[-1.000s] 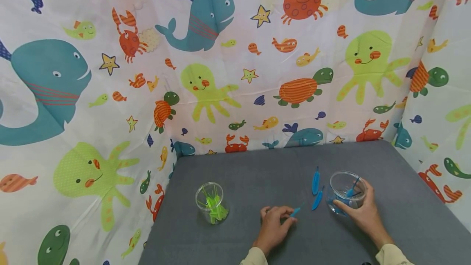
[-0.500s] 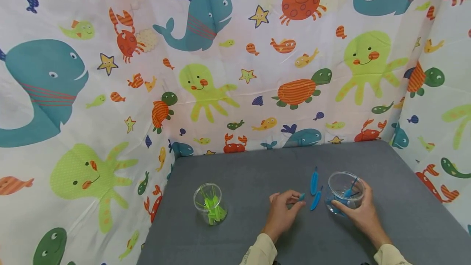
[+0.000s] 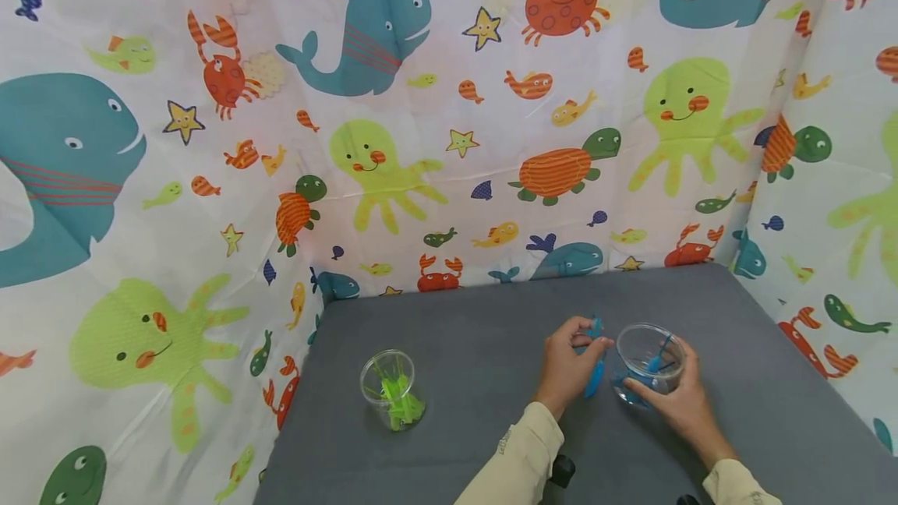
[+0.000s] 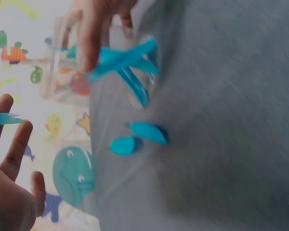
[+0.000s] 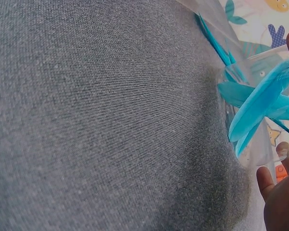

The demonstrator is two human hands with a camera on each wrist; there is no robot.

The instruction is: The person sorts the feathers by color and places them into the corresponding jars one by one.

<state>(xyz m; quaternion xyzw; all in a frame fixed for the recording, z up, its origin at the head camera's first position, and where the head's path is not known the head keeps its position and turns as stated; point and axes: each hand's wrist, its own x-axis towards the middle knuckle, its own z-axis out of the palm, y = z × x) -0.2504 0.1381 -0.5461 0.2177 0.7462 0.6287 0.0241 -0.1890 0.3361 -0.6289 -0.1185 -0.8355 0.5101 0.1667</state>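
My left hand [image 3: 570, 361] pinches a blue feather [image 4: 5, 119] between its fingertips, just left of a clear round container [image 3: 627, 361]. Below that hand, two more blue feathers [image 4: 148, 132] lie on the grey table; in the head view the hand partly hides them. My right hand [image 3: 684, 404] grips the container from its right side, thumb across the front. Several blue feathers [image 5: 260, 106] lean crosswise inside it, seen through the wall in the right wrist view. The container stands upright on the table.
A second clear container [image 3: 387, 355] with bright green feathers [image 3: 401, 404] stands on the left part of the grey table [image 3: 463, 427]. A curtain [image 3: 456, 217] printed with sea animals hangs behind and along both sides.
My left hand has moved right and away from me with the feather, from the bare table to above the lying feathers beside the container. The right hand keeps its grip on the container.
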